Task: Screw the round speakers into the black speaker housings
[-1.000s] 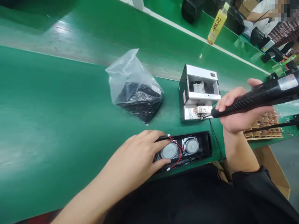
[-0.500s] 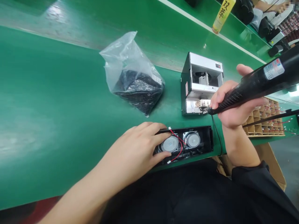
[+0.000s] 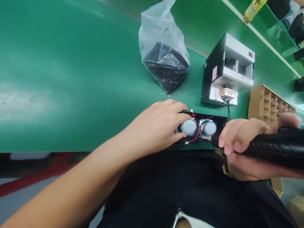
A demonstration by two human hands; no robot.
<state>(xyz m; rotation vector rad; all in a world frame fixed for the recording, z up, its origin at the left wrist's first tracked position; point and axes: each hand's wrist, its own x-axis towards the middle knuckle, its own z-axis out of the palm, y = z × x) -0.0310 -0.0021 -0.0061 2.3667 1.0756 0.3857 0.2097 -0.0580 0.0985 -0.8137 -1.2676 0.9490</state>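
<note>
My left hand (image 3: pixel 163 122) is closed over the left end of a black speaker housing (image 3: pixel 220 121), thumb on the near side and fingers on the far side. Two round silver speakers, the left speaker (image 3: pixel 189 126) and the right speaker (image 3: pixel 210 128), sit inside it. A red and black wire (image 3: pixel 198 134) with white plugs lies between them. In my right hand (image 3: pixel 244 136) is a black electric screwdriver (image 3: pixel 280 148), held nearly level. Its tip points into the housing's near side, beside the right speaker. Whether the bit touches a screw there I cannot tell.
Behind the housing stands a metal screw feeder (image 3: pixel 228 72). A clear plastic bag (image 3: pixel 166 60) with black contents lies to its left. At the right is a divided cardboard box (image 3: pixel 257 103) with wired parts. A yellow bottle (image 3: pixel 254 11) stands farther back.
My right hand has brought the screwdriver from the screw feeder down to the speaker housing. My left hand keeps its hold on the housing. The camera view has shifted.
</note>
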